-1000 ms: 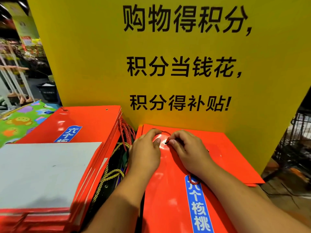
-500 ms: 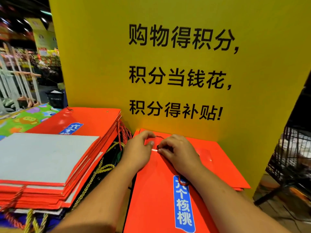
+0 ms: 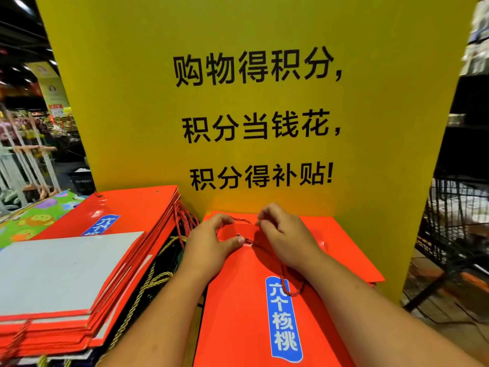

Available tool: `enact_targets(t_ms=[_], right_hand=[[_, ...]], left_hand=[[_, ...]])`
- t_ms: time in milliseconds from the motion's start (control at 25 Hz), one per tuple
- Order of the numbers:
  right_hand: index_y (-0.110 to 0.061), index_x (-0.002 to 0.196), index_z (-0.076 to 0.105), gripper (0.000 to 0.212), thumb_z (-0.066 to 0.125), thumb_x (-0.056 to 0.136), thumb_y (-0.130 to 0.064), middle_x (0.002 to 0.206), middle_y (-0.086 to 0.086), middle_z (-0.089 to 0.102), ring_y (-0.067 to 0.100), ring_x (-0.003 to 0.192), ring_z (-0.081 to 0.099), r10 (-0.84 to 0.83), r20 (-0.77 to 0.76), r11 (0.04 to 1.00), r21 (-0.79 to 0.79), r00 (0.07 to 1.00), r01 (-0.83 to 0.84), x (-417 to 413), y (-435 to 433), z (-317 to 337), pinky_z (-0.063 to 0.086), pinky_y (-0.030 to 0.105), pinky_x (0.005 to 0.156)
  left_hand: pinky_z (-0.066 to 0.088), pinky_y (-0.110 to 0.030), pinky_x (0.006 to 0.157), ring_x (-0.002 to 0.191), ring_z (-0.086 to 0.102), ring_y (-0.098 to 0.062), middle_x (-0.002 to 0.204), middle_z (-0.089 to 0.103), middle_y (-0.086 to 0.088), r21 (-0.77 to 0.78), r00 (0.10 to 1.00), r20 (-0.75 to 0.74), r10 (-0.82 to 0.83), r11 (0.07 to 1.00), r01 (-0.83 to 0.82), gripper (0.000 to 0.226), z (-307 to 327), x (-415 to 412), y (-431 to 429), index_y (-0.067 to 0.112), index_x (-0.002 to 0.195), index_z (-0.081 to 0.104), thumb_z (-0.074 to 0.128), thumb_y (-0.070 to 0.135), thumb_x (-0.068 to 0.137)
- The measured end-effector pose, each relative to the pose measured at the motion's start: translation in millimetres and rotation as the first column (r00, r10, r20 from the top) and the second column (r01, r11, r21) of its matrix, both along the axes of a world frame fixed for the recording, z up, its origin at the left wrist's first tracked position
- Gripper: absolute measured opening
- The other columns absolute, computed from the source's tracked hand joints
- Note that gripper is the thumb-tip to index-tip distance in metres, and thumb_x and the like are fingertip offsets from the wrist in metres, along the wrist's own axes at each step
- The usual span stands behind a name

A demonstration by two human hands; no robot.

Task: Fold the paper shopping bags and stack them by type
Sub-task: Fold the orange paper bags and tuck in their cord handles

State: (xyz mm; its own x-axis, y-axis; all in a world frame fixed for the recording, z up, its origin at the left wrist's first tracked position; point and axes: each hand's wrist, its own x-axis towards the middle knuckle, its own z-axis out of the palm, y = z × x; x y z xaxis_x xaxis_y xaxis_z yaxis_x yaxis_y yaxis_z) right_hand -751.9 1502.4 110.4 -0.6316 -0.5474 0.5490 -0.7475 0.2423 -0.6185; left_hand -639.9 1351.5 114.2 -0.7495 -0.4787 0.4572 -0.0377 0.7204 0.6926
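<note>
1. The orange paper bag (image 3: pixel 238 327) lies flat right in front, blue label (image 3: pixel 284 319) up, on more of the same kind.
2. Its red cord handle (image 3: pixel 287 280) loops loose over the face, from label to top edge.
3. Left hand (image 3: pixel 209 247): thumb pressed beside the eyelet, fingers curled over the bag's top edge, gripping it. Right hand (image 3: pixel 288 242): fingers pinch the cord.
4. Judgement: tidying the handle. Keep the thumb pinning the edge and lay the cord flat on the face, so the pile stays level.
5. Left: stack of folded orange bags (image 3: pixel 119 215), apart. Behind: yellow sign (image 3: pixel 264 128).
</note>
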Motion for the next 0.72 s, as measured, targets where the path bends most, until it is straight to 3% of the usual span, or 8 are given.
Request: enact_targets(t_ms=[120,240,360,480,720], right_hand=[[-0.028,0.098,0.058,0.003,0.059,0.097,-0.031,0.09,-0.011,0.066,0.0,0.072,0.055,-0.064,-0.082,0.998,-0.01,0.995,0.064,2.4,5.7,12.4,0.044,0.025,0.067],[-0.031,0.097,0.065,0.008,0.067,0.091,-0.037,0.089,-0.012,0.069,0.005,0.076,0.057,-0.018,-0.204,0.973,0.221,0.979,0.064,3.8,10.7,23.4,0.044,0.029,0.068],[-0.038,0.109,0.069,0.019,0.064,0.09,-0.039,0.104,-0.012,0.071,0.011,0.095,0.064,0.09,-0.304,0.923,0.384,0.948,0.035,7.6,4.4,25.0,0.05,0.037,0.077],[-0.038,0.11,0.073,0.027,0.06,0.088,-0.028,0.101,-0.007,0.068,0.016,0.095,0.063,0.145,-0.288,0.9,0.436,0.947,-0.005,11.1,-3.1,25.8,0.051,0.04,0.076],[-0.03,0.109,0.062,0.013,0.058,0.097,-0.026,0.105,-0.003,0.054,0.023,0.094,0.06,0.091,-0.302,0.858,0.507,0.949,0.079,12.9,-13.0,22.0,0.051,0.043,0.076]], left_hand=[[0.036,-0.019,0.077,0.105,0.058,-0.015,0.099,0.064,0.007,-0.161,0.998,-0.062,-0.019,0.987,0.009,0.032,2.2,-0.7,-0.8,0.023,0.082,0.062,0.088,0.016,0.066],[0.034,-0.021,0.083,0.117,0.052,-0.004,0.121,0.064,0.006,-0.233,0.997,-0.073,-0.035,0.972,0.017,0.03,-0.2,3.2,-2.8,0.019,0.07,0.059,0.087,0.013,0.065],[0.043,-0.027,0.084,0.111,0.057,-0.007,0.123,0.061,0.01,-0.279,0.993,-0.099,-0.056,0.96,0.027,0.032,-2.3,4.7,-3.7,0.021,0.065,0.054,0.086,0.013,0.067],[0.047,-0.029,0.08,0.103,0.058,-0.008,0.116,0.059,0.012,-0.25,0.99,-0.121,-0.077,0.967,0.044,0.035,-5.1,3.4,-3.8,0.022,0.064,0.052,0.086,0.012,0.069],[0.048,-0.033,0.076,0.093,0.056,-0.009,0.106,0.056,0.012,-0.223,0.987,-0.14,-0.072,0.974,0.039,0.033,-4.8,0.2,-2.5,0.022,0.065,0.056,0.088,0.012,0.063]])
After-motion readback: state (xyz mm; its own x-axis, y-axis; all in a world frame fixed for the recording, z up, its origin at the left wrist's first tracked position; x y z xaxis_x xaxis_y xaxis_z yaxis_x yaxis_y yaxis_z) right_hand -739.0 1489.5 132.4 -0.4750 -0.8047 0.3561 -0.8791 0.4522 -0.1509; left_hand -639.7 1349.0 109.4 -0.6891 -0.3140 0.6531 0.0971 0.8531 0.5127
